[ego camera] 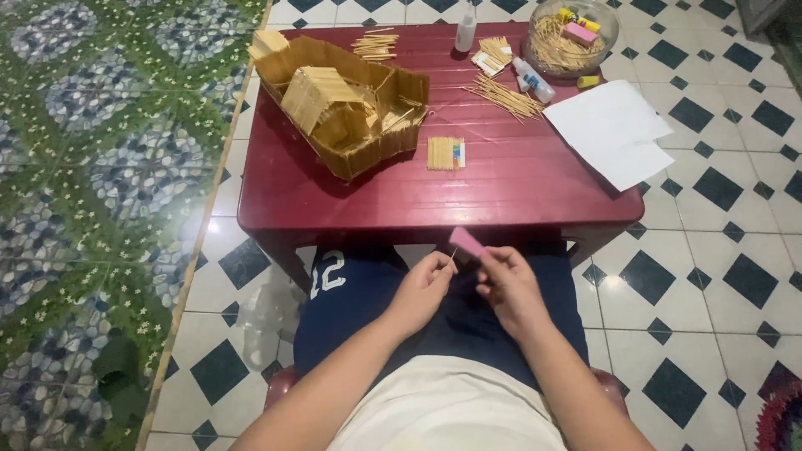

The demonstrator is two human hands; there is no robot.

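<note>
Your left hand (423,284) sits over your lap just below the near edge of the dark red table (518,196), its fingers pinched closed on a thin wooden stick (452,255) that points upward. Your right hand (506,282), just beside it, is curled closed around a small pink block (466,240) whose upper end touches the stick's tip. On the table, one stick-built model house (347,104) stands at the far left, with one small flat panel of glued sticks (445,154) near it, a coloured strip along the panel's right edge. Behind lie three loose stick piles (505,94), one white glue bottle (466,33) standing upright, one pale tube (533,80) lying down, and one clear round bowl (575,40) holding sticks plus a pink block and a yellow item. White paper sheets (614,129) overhang the right corner; their number is unclear.
</note>
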